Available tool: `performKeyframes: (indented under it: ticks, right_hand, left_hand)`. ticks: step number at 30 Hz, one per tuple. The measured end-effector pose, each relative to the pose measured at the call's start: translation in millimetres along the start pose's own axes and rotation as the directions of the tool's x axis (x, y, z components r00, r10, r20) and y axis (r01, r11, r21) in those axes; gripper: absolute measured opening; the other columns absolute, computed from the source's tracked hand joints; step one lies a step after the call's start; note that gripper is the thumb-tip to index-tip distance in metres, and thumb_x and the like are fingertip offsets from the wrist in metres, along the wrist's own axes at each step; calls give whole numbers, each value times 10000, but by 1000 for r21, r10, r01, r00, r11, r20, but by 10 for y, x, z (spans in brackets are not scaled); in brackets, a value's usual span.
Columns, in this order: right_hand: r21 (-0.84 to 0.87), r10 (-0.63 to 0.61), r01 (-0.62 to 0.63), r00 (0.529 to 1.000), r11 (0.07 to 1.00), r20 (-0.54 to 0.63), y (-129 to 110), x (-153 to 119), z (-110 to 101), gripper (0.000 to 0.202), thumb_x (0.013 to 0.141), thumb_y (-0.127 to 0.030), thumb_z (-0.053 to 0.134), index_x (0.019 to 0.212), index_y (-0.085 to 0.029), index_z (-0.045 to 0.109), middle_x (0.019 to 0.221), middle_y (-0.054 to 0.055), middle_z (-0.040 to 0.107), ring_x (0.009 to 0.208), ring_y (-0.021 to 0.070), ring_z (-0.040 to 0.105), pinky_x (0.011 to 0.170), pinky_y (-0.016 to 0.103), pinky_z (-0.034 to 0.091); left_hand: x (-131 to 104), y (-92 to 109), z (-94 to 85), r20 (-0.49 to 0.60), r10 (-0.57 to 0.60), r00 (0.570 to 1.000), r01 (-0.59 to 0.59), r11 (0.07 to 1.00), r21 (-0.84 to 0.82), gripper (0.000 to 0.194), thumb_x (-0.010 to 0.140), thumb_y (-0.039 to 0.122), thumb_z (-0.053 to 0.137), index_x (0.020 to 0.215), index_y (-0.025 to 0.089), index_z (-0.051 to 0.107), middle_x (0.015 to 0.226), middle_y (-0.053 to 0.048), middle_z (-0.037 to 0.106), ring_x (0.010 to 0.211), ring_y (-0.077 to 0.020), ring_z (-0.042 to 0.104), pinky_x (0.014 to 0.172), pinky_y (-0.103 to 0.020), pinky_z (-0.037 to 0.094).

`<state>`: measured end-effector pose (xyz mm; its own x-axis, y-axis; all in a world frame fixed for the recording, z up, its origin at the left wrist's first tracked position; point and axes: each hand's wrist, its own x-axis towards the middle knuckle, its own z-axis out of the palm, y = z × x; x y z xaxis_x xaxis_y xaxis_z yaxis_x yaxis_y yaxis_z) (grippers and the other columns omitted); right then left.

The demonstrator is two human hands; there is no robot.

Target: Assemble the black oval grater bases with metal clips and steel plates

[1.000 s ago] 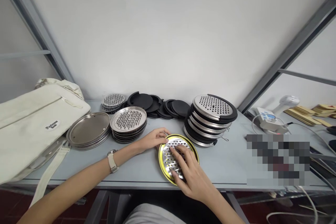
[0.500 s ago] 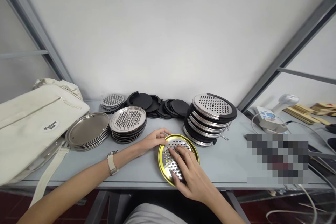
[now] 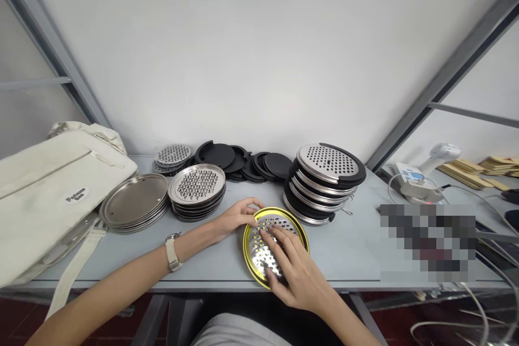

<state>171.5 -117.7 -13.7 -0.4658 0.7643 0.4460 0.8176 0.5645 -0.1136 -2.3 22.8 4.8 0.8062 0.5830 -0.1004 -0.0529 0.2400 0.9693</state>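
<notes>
A round dish with a yellow rim (image 3: 248, 259) rests near the table's front edge. Inside it lies a metal grater disc (image 3: 261, 253) with rows of raised holes. My left hand (image 3: 240, 216) holds the dish at its upper left rim, thumb on top and fingers curled beyond the edge. Across the grater disc lies my right hand (image 3: 294, 265), its fingers over the holes and its thumb at the lower edge, gripping the disc. That hand covers the disc's right part. Left of the dish stands a stack of grater discs (image 3: 198, 184).
Stacked plain metal plates (image 3: 135, 200) stand beside a cream bag (image 3: 81, 173). Black round covers (image 3: 219, 155) lie along the wall. To the right rises a stack of black-edged graters (image 3: 328, 165). A white scanner (image 3: 440, 157) and cables occupy the far right.
The grater disc has shifted slightly within the yellow-rimmed dish, showing more rim at the left. Both hands keep almost the same place.
</notes>
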Motion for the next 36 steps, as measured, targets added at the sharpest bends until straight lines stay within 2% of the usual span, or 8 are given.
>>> performKeyframes:
  ticks: [10,24,30,36]
  right_hand:
    - [-6,-10,10,998,1000,-69,1,13,-2,645,830,-201,497,1433,-67,311,1349,211,407,1291,344,342,1009,535,386]
    - [-32,-31,29,997,999,-71,-8,-7,12,654,819,-197,493,1433,-61,311,1330,215,426,1281,353,352,993,542,399]
    - [-17,-16,14,998,1000,-66,-5,1,9,645,833,-195,481,1439,-72,296,1339,213,406,1288,351,338,996,553,389]
    - [-11,4,-5,997,1000,-71,-1,15,15,650,839,-195,488,1444,-65,287,1349,214,390,1288,349,334,1008,546,383]
  left_hand:
    - [-67,58,87,-132,29,991,-16,995,98,304,732,189,610,1035,179,590,783,-3,609,743,-136,543,694,-243,372]
    - [-60,87,172,-166,43,985,-23,993,118,271,653,165,581,922,165,546,681,16,588,635,-115,501,603,-226,324]
    - [-55,87,229,-244,55,968,-21,990,141,225,682,197,616,887,170,526,585,52,536,551,-94,466,551,-207,304]
    - [-56,21,264,-274,134,952,-91,982,167,246,758,296,632,932,189,495,695,23,600,633,-118,545,598,-219,373]
